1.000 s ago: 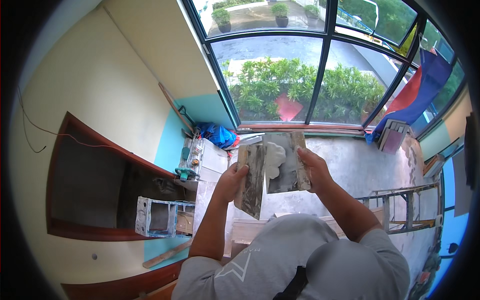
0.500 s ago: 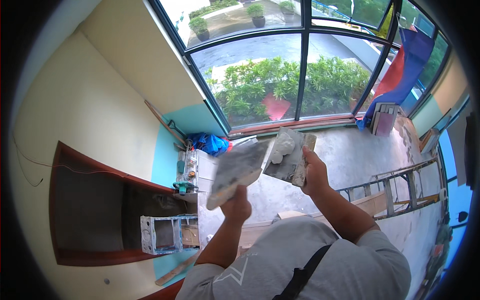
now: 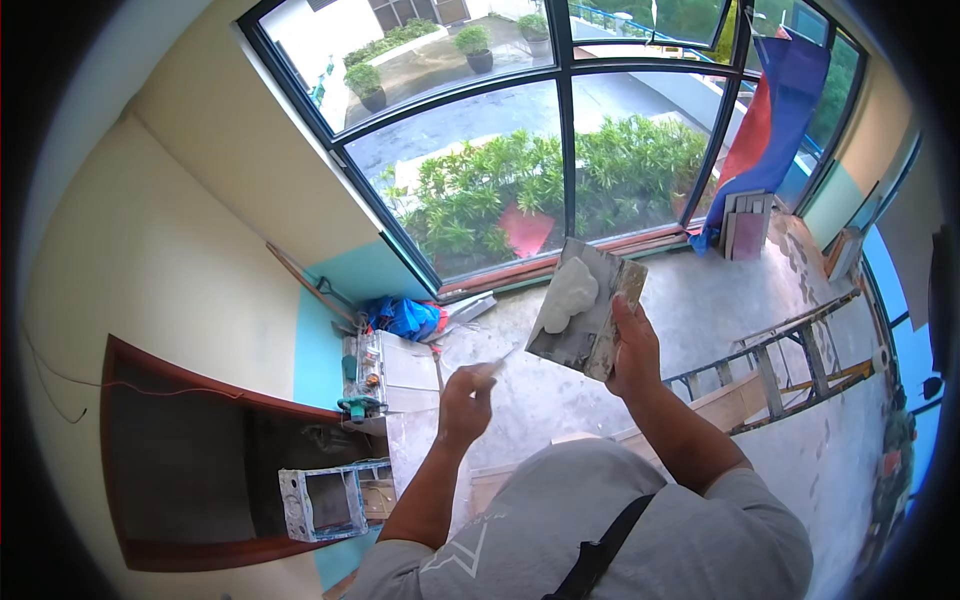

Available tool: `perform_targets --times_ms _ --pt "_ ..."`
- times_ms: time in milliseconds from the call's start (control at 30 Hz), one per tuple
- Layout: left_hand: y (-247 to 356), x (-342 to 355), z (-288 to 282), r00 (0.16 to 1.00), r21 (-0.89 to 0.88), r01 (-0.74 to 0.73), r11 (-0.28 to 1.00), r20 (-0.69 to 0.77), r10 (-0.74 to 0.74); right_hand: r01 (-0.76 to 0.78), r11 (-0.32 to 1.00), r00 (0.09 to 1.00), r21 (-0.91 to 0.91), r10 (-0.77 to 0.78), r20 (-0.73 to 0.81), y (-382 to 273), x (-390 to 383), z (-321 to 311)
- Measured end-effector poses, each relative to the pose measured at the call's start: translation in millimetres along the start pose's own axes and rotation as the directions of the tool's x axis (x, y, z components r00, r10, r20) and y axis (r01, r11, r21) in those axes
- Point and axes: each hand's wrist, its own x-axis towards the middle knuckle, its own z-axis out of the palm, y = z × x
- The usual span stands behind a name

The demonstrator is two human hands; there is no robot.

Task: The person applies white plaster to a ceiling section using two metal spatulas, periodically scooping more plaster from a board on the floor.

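My right hand [image 3: 634, 352] grips a flat rectangular plastering trowel [image 3: 574, 345] by its right edge, fingers behind it and thumb in front. A thick lump of white putty [image 3: 568, 296] lies on its grey face. To the left, my left hand [image 3: 466, 404] is closed round a second trowel [image 3: 500, 363], now turned nearly edge-on so that only a thin pale strip shows. A gap separates the two tools. Both are held up in front of my chest above the floor.
Metal ladder [image 3: 770, 370] lies at right, a long board beside it. At left stand a paint-spattered step stool [image 3: 322, 505], a cluttered low bench [image 3: 365, 375] and a blue bag [image 3: 405, 318]. Ahead is a large window; a blue and red cloth [image 3: 770, 130] hangs at its right.
The left trowel has turned from showing its broad face to edge-on and moved off the right one. The putty looks more spread out. My view has shifted slightly right.
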Motion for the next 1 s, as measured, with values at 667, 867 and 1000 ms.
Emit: perform_targets --times_ms 667,867,1000 --pt "36.9 18.3 14.7 0.771 -0.477 0.583 0.658 0.069 -0.633 0.037 0.998 0.998 -0.058 -0.04 -0.042 -28.5 8.5 -100.7" --pt "102.1 50.6 19.5 0.914 -0.346 0.405 0.846 0.142 -0.38 0.141 0.95 0.99 -0.278 -0.138 0.029 -17.7 -13.1 -98.1" --pt "124.3 68.7 6.2 0.938 -0.22 0.32 0.922 0.21 -0.276 0.224 0.936 0.973 -0.273 -0.199 0.118 -11.7 -31.3 -71.6"
